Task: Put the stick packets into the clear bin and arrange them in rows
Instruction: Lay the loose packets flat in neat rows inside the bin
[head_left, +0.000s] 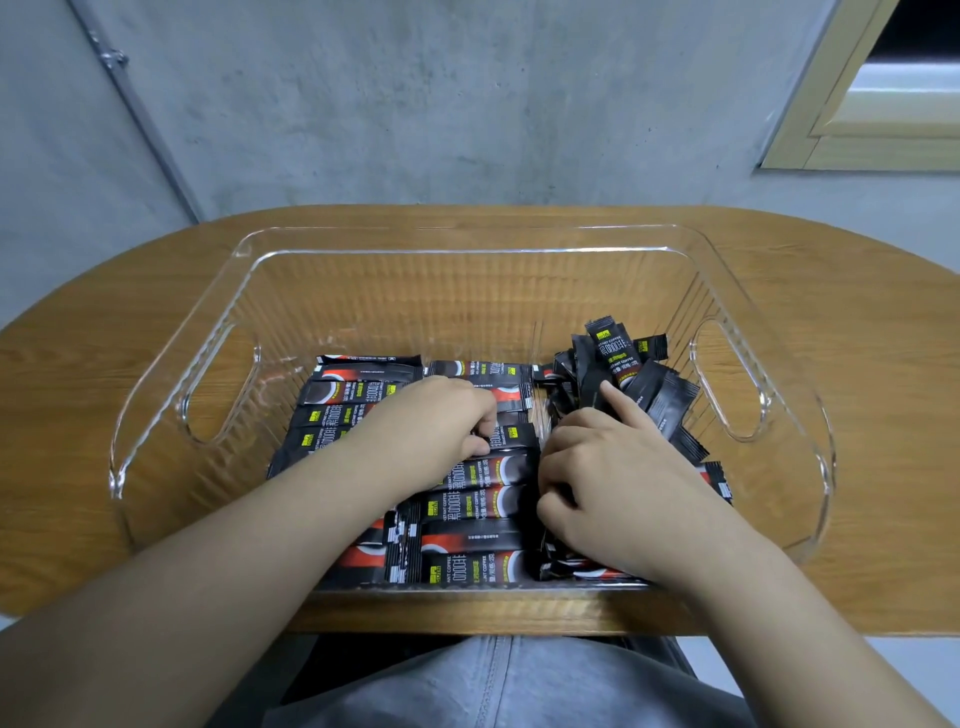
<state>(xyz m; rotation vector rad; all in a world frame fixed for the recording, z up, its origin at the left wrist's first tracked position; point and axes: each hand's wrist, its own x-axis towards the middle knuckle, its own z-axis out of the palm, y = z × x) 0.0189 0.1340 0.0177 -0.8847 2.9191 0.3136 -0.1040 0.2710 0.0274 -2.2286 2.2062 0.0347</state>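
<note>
- The clear bin is transparent hard plastic, glossy, with fine vertical ribbing on its walls and smooth, bright-edged rims around the handle cut-outs.
- The stick packets inside the bin are black foil-like film with a slight sheen, printed in red, white and yellow; their crimped ends look ridged.
- The table under the bin is wood or wood-look laminate, warm brown with visible grain and a smooth satin finish.
- The wall behind the table is grey, matt and mottled like bare concrete.
- A thin metal conduit runs down the wall left of the bin, dull grey.
- Below the table edge lies grey woven cloth with a stitched seam, matt.
</note>
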